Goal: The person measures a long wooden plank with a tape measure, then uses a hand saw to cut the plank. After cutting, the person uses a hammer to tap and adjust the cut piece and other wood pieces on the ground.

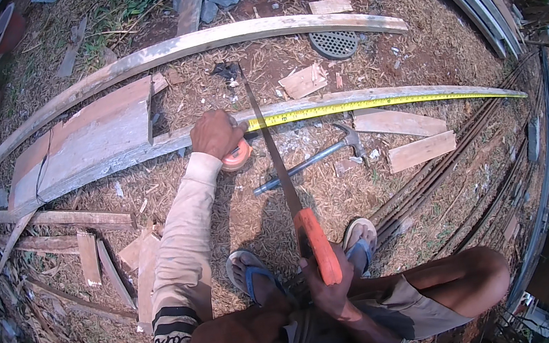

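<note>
In the head view, your left hand [216,134] is at the near edge of a long plank [335,98], its fingers curled over an orange tape measure [236,157] that shows beneath them. The yellow tape [365,105] runs out from there along the plank to its right end. Your right hand [327,295] is down between your knees, its fingers wrapped round the orange handle of a saw [316,241]. The blade points away from you and crosses over the tape and plank; you cannot tell whether it touches them. A hammer [309,163] lies on the ground just right of the blade, its head near two short boards [422,151]. A wide panel [92,147] lies left of your left hand.
</note>
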`<state>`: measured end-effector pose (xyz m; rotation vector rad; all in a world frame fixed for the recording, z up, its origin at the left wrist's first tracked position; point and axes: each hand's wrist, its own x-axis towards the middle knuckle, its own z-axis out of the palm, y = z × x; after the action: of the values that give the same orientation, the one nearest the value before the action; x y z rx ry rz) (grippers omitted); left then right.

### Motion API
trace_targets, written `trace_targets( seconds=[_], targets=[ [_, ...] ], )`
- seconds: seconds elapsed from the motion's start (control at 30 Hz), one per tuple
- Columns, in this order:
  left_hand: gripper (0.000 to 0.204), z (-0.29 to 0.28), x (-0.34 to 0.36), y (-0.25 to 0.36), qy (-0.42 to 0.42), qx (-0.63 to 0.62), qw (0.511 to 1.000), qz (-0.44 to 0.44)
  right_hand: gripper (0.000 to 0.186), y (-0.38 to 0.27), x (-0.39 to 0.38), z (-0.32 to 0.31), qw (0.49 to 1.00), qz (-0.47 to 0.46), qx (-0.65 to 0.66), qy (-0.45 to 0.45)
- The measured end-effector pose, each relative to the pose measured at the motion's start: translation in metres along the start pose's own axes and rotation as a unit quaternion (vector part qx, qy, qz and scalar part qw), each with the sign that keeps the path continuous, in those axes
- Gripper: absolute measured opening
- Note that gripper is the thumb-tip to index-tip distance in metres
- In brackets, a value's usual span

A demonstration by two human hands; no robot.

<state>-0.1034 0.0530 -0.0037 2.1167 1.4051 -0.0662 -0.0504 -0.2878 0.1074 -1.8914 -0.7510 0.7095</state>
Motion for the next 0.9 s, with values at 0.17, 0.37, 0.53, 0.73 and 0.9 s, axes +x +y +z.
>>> trace_targets(
  seconds=[0.17,0.37,0.53,0.73,0.9],
  targets=[
    [0.047,0.0008,0.0002,-0.0009,0.004,0.001,1.0,0.001,0.037,-0.0019,-0.001,0.0008,1.0,0.003,0.001,-0.002],
    [0.047,0.0001,0.0004,-0.0007,-0.01,0.003,1.0,-0.001,0.039,-0.0061,0.0007,0.0017,1.0,0.014,0.002,-0.016],
    [0.046,0.0018,-0.0005,-0.0001,0.001,0.001,1.0,-0.001,0.039,-0.0072,0.0012,0.0011,1.0,0.006,-0.022,-0.021],
    [0.046,0.0027,-0.0015,-0.0005,0.001,-0.003,1.0,-0.001,0.039,-0.0068,0.0005,0.0003,0.999,0.024,0.009,-0.022],
    [0.044,0.0059,-0.0014,-0.0013,0.035,-0.001,0.999,0.016,0.036,-0.0097,0.0017,0.0018,0.999,0.003,0.0,-0.034]
  ],
)
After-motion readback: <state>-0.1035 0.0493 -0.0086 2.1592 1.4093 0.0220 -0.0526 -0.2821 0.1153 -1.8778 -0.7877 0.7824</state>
